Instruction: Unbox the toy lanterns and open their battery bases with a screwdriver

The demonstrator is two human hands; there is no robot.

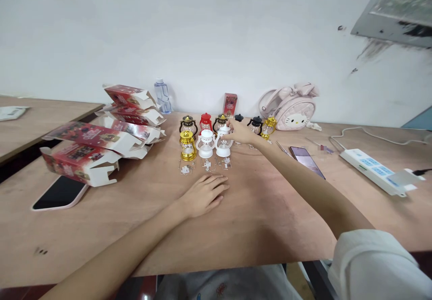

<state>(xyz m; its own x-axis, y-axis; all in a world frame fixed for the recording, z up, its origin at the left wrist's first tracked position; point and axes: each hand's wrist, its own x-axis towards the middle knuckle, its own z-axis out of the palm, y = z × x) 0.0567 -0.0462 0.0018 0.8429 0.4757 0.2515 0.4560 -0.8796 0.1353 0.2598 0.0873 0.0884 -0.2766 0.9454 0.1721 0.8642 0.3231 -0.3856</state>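
My right hand [242, 133] reaches over the table with thumb and fingers closed round the upper part of a small white lantern [223, 150]. My left hand [205, 195] lies flat on the tabletop, fingers stretched out, holding nothing. Beside the gripped lantern stand another white lantern [205, 144] and a gold lantern [187, 147]. Behind them is a row with a red lantern [205, 122], a black lantern [255, 125] and a second gold lantern [269, 128], among several others. Small flat cut-out pieces with wire [208, 164] lie just in front of the lanterns.
Red printed boxes [91, 138] are piled at the left above a phone [62, 193]. A water bottle [163, 96], a small red box [230, 104] and a pink bag [292, 111] stand by the wall. At right lie another phone [307, 161] and a power strip [373, 167].
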